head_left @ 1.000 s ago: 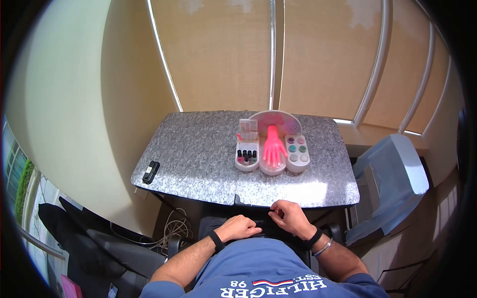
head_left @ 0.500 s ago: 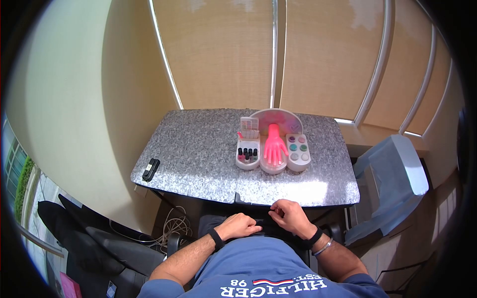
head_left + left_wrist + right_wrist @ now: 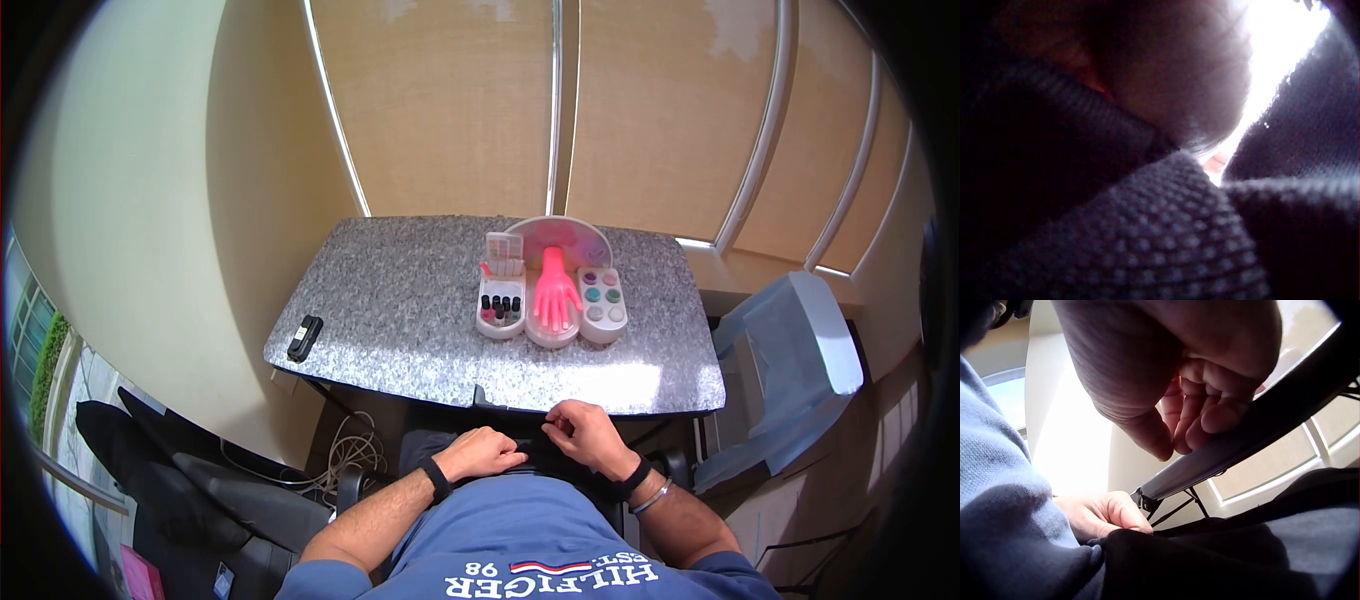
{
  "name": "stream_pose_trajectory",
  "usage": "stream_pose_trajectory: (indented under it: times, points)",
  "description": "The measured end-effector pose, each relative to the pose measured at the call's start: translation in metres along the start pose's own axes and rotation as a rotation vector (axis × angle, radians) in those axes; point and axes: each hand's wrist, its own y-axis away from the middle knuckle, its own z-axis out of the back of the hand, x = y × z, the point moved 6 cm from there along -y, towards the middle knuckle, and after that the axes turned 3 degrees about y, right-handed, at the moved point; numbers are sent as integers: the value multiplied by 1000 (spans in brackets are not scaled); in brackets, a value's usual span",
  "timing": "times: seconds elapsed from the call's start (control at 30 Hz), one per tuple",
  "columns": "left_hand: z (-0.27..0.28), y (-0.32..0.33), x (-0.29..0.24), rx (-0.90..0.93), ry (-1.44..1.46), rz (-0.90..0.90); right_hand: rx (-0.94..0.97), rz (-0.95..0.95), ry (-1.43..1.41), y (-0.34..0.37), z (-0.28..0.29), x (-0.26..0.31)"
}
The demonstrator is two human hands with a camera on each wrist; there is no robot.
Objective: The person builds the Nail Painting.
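Note:
My left hand (image 3: 482, 452) rests at my lap, its fingers loosely bent around nothing. Close to the table's front edge, my right hand (image 3: 585, 437) hangs with relaxed, curled fingers; the right wrist view shows no object in them. A toy nail-salon set stands on the table beyond both hands. At its middle is a pink model hand (image 3: 555, 293), fingers toward me. Several small black-capped nail polish bottles (image 3: 501, 308) sit in the white left tray (image 3: 500, 330). The right tray (image 3: 604, 330) bears several round coloured pots (image 3: 593, 295). Dark cloth fills most of the left wrist view.
The grey speckled table (image 3: 400, 290) has a small black case (image 3: 305, 338) at its left edge. A chair with a pale blue cover (image 3: 790, 340) stands to the right. Coiled cable (image 3: 352, 452) lies on the floor at left, near a dark chair (image 3: 230, 500).
The head view has tilted very slightly, so the table and the set appear a little higher. Both hands stay where they were.

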Motion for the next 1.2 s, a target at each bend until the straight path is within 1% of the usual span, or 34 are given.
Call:
stream_pose_trajectory:
  times: [0.43,0.53,0.6,0.7,0.77,0.8,0.83,0.9,0.97,1.03,1.1,1.17,1.2]
  points:
    - [2,1,-1,0,-6,16,1,13,-12,0,0,0]
    - [2,0,0,1,-16,6,0,13,-14,1,0,-1]
    - [1,-2,2,-8,-12,-33,1,20,-24,0,1,0]
    - [8,1,-1,-53,6,-50,29,-37,-81,0,7,5]
    - [29,5,-16,-197,91,-221,31,-64,-115,2,10,2]
    - [42,9,-20,-264,166,-231,29,-70,-129,2,13,2]
    - [58,15,-24,-334,199,-199,23,-79,-144,3,18,3]
    - [95,28,-17,-480,259,-179,-20,-87,-172,5,27,4]
    - [136,42,15,-621,364,-44,-79,-85,-214,7,34,0]
    - [184,59,52,-804,470,10,-117,-74,-216,8,42,1]
    - [233,79,98,-957,474,54,-120,-84,-237,9,45,1]
    - [274,101,147,-1120,386,120,-108,-108,-272,9,51,5]
    - [291,112,170,-1165,294,211,-126,-92,-270,8,53,7]
